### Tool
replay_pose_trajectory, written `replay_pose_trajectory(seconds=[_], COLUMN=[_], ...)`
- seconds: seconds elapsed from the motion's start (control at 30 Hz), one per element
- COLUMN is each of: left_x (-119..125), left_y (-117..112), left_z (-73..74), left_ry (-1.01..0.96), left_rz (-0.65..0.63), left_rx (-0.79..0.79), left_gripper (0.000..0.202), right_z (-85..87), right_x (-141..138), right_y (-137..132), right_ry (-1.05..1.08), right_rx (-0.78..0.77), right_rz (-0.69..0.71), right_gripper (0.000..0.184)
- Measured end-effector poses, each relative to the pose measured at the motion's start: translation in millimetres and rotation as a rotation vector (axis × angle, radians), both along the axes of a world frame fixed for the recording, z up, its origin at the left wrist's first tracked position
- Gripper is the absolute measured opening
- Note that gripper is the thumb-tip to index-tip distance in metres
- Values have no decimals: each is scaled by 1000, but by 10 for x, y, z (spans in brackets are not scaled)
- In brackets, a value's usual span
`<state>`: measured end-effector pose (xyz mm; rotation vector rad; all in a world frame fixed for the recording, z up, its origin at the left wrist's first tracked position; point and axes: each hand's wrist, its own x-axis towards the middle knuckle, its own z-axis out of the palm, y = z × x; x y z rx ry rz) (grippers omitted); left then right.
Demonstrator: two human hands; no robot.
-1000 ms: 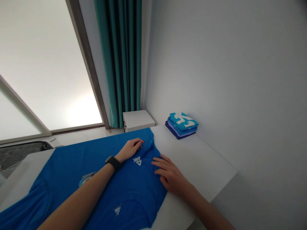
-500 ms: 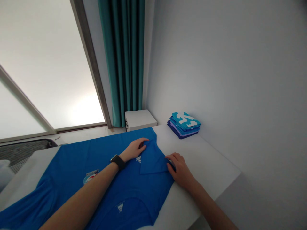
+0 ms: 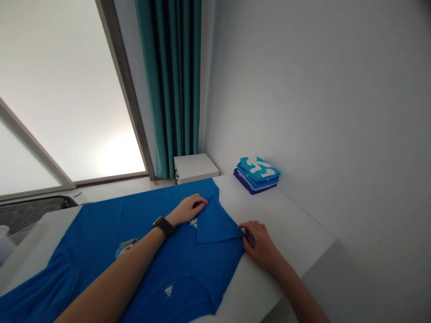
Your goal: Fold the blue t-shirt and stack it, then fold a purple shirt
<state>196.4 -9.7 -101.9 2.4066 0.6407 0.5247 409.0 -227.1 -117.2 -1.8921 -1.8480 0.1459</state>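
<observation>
A blue T-shirt (image 3: 158,251) lies spread over the white table, its collar towards me and one sleeve (image 3: 217,226) folded inward over the body. My left hand (image 3: 190,209), with a dark watch on the wrist, rests on the shirt; its thumb and fingers are closed on the fabric at the folded sleeve's far edge. At the right side of the shirt, my right hand (image 3: 258,242) pinches the sleeve's outer corner between thumb and fingers. White logos show near the collar and beside my left hand. A round printed patch is partly covered by my left forearm.
Folded clothes in blue and purple (image 3: 257,176) are stacked at the table's (image 3: 289,224) back right, by the wall. Beyond the far edge stand a low white cabinet (image 3: 195,167) and a green curtain (image 3: 175,89). A dark open case (image 3: 33,211) lies at the left.
My right hand has moved slightly to the right, drawing the sleeve corner outward with it. My left hand stays at nearly the same place on the shirt.
</observation>
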Motion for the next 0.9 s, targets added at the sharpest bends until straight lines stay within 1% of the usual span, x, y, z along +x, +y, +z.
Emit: replay_pose_trajectory(seconds=[0.1, 0.23, 0.37, 0.43, 0.53, 0.67, 0.73, 0.8, 0.9], left_x=[0, 2, 10, 10, 7, 8, 12, 17, 25], left_y=[1, 0, 3, 2, -1, 1, 8, 16, 24], left_z=[-4, -11, -24, -26, -23, -25, -36, -52, -75], left_ry=[4, -5, -16, -12, 0, -8, -18, -32, -41], left_rz=[11, 52, 55, 51, 51, 54, 50, 39, 32], left_rx=[-4, 3, 21, 19, 11, 7, 11, 17, 32], left_gripper=[31, 31, 29, 29, 29, 28, 28, 28, 27], right_z=[-38, -80, -58, -30, 20, 71, 66, 36, -38], right_x=[17, 21, 62, 111, 187, 216, 194, 158, 93], right_y=[-31, -35, 0, 83, 356, 946, 1248, 1494, 1710], right_ry=[-32, -55, -39, -16, 28, 101, 116, 123, 90], right_rx=[14, 42, 13, 26, 50, 34, 31, 35, -8], right_rz=[-28, -64, -59, -55, 12, 136, 145, 131, 97], right_gripper=[24, 24, 20, 20, 22, 27, 29, 34, 36])
